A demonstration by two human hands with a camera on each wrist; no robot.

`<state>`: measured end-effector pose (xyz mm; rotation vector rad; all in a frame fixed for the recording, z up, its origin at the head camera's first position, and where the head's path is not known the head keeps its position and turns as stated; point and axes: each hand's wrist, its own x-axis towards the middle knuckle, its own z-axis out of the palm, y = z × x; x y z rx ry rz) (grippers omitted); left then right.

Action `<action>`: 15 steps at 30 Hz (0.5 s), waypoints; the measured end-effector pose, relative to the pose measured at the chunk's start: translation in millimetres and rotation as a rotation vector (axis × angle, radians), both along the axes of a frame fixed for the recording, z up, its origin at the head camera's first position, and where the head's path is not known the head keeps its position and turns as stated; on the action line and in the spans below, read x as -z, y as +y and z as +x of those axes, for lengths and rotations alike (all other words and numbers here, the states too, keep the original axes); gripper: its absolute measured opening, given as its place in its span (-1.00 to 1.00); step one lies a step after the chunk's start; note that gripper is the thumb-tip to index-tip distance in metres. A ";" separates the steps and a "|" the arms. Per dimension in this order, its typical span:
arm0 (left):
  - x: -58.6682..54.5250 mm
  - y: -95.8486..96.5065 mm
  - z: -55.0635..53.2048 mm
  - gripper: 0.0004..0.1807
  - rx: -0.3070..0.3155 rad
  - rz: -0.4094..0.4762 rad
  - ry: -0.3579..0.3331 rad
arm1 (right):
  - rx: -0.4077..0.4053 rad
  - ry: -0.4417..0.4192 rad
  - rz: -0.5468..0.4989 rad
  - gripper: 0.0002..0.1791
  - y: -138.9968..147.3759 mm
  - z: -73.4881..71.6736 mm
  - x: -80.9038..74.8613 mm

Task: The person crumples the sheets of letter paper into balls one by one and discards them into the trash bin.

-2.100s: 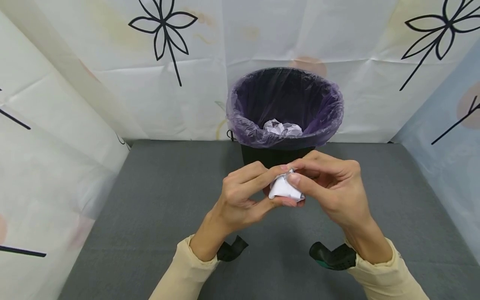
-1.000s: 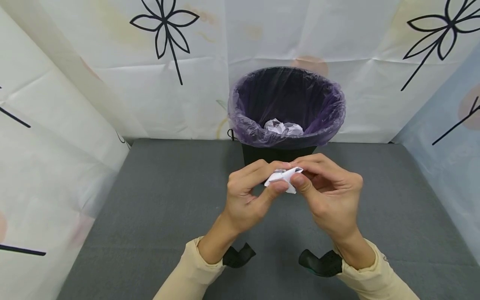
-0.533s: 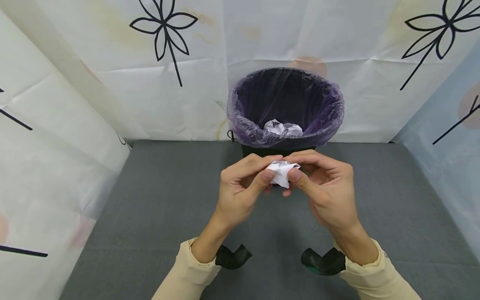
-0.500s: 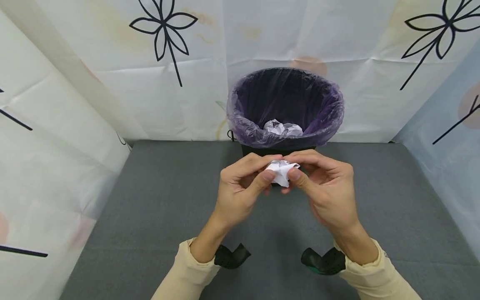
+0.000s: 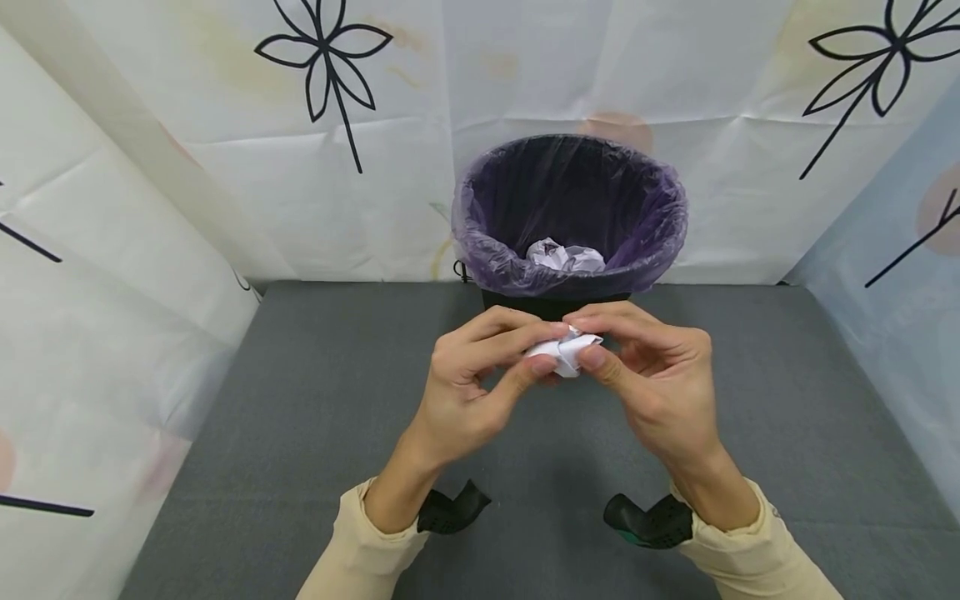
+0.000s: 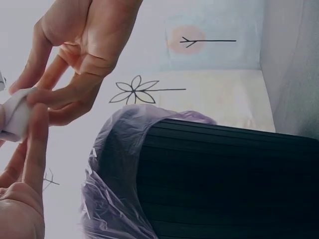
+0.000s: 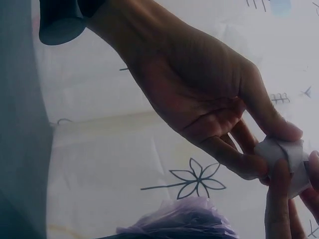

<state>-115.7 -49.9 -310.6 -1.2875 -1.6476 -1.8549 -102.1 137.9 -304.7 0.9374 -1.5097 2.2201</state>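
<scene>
A small wad of crumpled white paper (image 5: 564, 353) is held up between both hands, in front of the bin. My left hand (image 5: 468, 383) pinches its left side between thumb and fingers. From the other side, my right hand (image 5: 660, 379) pinches it with the thumb on the near face. The left wrist view has the paper (image 6: 19, 113) at its left edge, partly covered by fingers. In the right wrist view the folded paper (image 7: 284, 154) sits at the lower right, among the fingertips of both hands.
Behind the hands stands a black bin (image 5: 555, 307) with a purple plastic liner (image 5: 495, 262) over its rim. Crumpled white paper (image 5: 566, 256) lies inside it. The grey tabletop (image 5: 337, 400) is bounded by white printed cloth (image 5: 360, 217) at the back and sides.
The paper has been turned and its folds lie differently, looking flatter than about two seconds ago. The left hand has shifted slightly left in the last half second. Both hands keep hold.
</scene>
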 end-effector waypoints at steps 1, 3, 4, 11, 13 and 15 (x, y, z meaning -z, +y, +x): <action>-0.4 0.1 0.5 -0.64 -0.007 -0.003 0.004 | -0.016 -0.004 -0.011 -0.76 0.2 -0.2 0.3; -1.2 0.3 1.3 -0.63 -0.016 -0.004 0.013 | -0.027 -0.002 -0.020 -0.75 0.6 -0.3 0.6; -1.8 0.6 1.3 -0.64 -0.030 -0.003 0.027 | -0.020 0.005 -0.012 -0.75 0.7 0.0 0.8; -5.6 3.7 -2.2 -0.80 -0.147 0.038 0.248 | 0.026 0.076 0.036 -0.77 -1.5 2.3 1.1; -6.2 3.7 -3.0 -0.82 -0.162 0.051 0.316 | 0.002 0.090 0.022 -0.78 -2.2 1.7 1.5; -6.6 3.5 -4.0 -0.84 -0.173 0.061 0.375 | -0.044 0.096 -0.001 -0.79 -2.2 0.8 2.1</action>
